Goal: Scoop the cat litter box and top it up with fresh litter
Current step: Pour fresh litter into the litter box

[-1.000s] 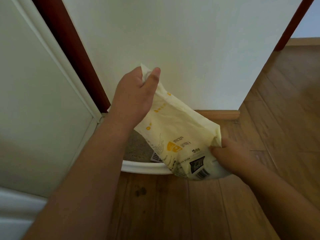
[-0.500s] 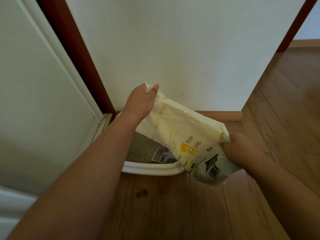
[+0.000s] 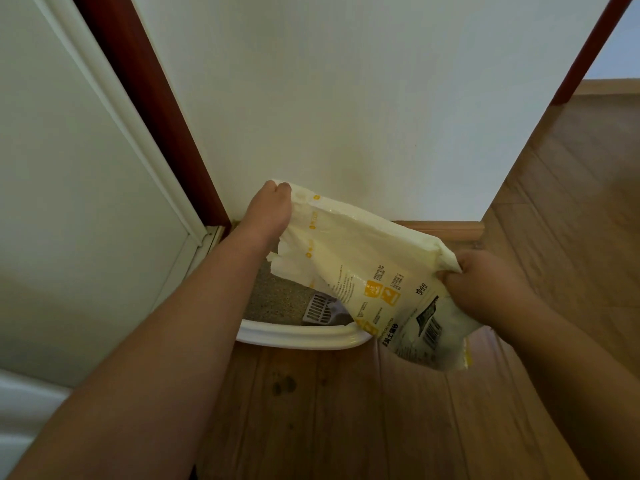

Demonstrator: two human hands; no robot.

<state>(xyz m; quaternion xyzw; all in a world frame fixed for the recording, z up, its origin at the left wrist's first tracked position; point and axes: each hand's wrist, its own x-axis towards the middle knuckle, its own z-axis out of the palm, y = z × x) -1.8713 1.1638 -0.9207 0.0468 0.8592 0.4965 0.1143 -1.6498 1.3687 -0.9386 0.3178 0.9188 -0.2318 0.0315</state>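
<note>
Both hands pinch the litter bag (image 3: 374, 282) over the litter box (image 3: 301, 336), left hand (image 3: 270, 213) at its torn mouth, right hand (image 3: 485, 285) at its far corner; it looks soft, floppy, probably nearly empty.

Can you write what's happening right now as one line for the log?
step: topping up | left hand: grips litter bag top | right hand: grips bag bottom | bag: tilted over litter box | scoop: lying in box

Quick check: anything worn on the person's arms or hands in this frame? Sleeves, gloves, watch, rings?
Nothing visible. The left hand and right hand are bare, with no gloves. Both forearms are uncovered as far as the frame shows them, with no sleeve edge, watch, or wristband in sight. No rings can be seen, though most of the fingers are hidden.
</note>
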